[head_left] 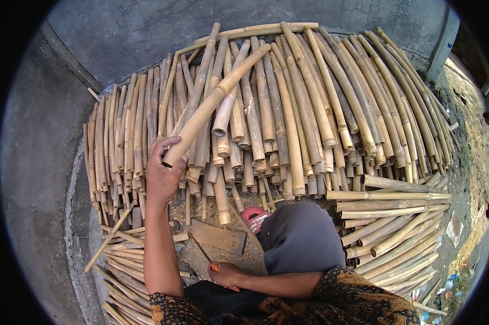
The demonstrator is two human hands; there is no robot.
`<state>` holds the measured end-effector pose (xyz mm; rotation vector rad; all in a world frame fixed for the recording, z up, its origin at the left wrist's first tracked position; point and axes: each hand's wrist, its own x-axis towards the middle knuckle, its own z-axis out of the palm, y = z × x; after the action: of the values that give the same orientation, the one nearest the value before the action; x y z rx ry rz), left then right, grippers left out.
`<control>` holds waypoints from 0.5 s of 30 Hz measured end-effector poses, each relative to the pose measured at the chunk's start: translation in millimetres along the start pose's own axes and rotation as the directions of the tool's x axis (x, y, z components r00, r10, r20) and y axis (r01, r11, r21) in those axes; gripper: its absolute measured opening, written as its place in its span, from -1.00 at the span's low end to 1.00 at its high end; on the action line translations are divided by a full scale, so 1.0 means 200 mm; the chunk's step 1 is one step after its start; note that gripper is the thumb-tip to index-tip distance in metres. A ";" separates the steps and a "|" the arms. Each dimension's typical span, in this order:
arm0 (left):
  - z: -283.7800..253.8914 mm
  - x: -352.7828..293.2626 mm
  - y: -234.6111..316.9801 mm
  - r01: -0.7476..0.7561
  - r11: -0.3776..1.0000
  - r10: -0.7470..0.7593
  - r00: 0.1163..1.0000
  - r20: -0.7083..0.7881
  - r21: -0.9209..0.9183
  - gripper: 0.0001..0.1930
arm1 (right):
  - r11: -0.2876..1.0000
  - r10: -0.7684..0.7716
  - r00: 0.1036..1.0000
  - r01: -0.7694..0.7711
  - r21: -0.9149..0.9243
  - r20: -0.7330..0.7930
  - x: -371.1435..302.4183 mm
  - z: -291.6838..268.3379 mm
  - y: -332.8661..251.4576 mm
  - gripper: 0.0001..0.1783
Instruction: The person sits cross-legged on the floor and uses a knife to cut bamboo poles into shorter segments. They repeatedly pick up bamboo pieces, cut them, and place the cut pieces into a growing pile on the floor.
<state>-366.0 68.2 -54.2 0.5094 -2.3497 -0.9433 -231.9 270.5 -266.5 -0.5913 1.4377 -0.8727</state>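
Observation:
My left hand (164, 170) is closed round the lower end of a thick, pale bamboo pole (217, 105). The pole slants up and to the right across the big stack, its far end resting over other poles. Low in the middle, my right hand (227, 275) grips the orange handle of a long, thin-bladed tool (202, 249). Its dark blade points up and to the left; seen nearly edge-on, its exact kind cannot be told. Beyond the blade, a flat wooden board (218, 236) lies on the dirt.
A wide stack of bamboo poles (309, 97) fills the space in front, against a grey wall (244, 12). More bamboo lies in piles at the right (390, 233) and lower left (125, 276). My bent knee (301, 238) and a red shoe (253, 218) are between them.

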 end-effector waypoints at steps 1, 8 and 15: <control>0.02 -0.02 0.03 -0.114 0.989 0.118 0.992 -0.037 0.095 -0.54 | 1.000 -0.013 1.000 0.013 -0.004 -0.013 0.00 0.00 0.00 -0.76; 0.08 -0.09 0.14 -0.407 0.775 0.417 0.904 0.093 0.483 -0.51 | 1.000 -0.017 1.000 0.017 0.020 0.004 0.01 0.02 0.01 -0.61; -0.10 -0.07 -0.01 0.122 0.979 -0.151 0.973 -0.175 -0.166 -0.62 | 0.999 -0.027 1.000 0.027 0.026 0.006 -0.05 -0.05 -0.07 -0.71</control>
<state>-342.0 64.0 -49.6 0.6738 -2.0761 -1.0805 -243.7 271.7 -250.7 -0.5943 1.4137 -0.9090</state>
